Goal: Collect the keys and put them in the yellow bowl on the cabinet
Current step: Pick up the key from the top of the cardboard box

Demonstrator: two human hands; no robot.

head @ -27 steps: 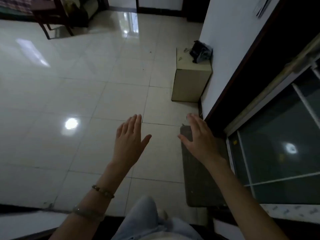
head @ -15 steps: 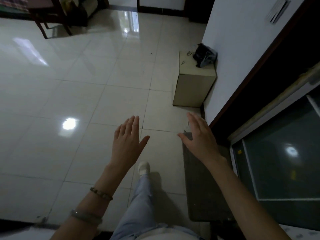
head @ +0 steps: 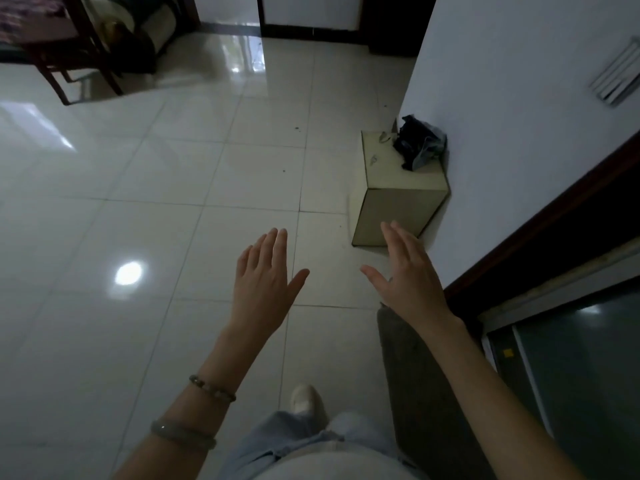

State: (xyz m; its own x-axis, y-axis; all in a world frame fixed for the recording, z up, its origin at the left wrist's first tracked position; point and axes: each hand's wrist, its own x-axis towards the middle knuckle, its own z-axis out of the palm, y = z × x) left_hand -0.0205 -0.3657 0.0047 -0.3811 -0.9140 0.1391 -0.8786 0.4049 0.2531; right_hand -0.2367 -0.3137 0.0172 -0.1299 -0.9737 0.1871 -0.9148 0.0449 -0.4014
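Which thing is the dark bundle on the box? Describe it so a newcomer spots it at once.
Find the white wall on the right and follow its base to the pale box on the tiled floor. The dark bundle sits on the box's far corner, against the wall. It is crumpled and black and grey, unlike the small pale bits lying flat beside it.

Both hands are out in front, palms down, fingers spread and empty: the left hand (head: 265, 285) over the glossy tiled floor (head: 138, 220), the right hand (head: 407, 278) nearer the white wall (head: 502, 98). Far right, a pale box (head: 398, 202) sits against that wall with a dark bundle of cloth (head: 420, 142) on top and small objects (head: 379, 147) beside it, too small to identify. A grey mat (head: 415, 375) lies near right. Two bracelets (head: 211, 388) circle the left wrist.
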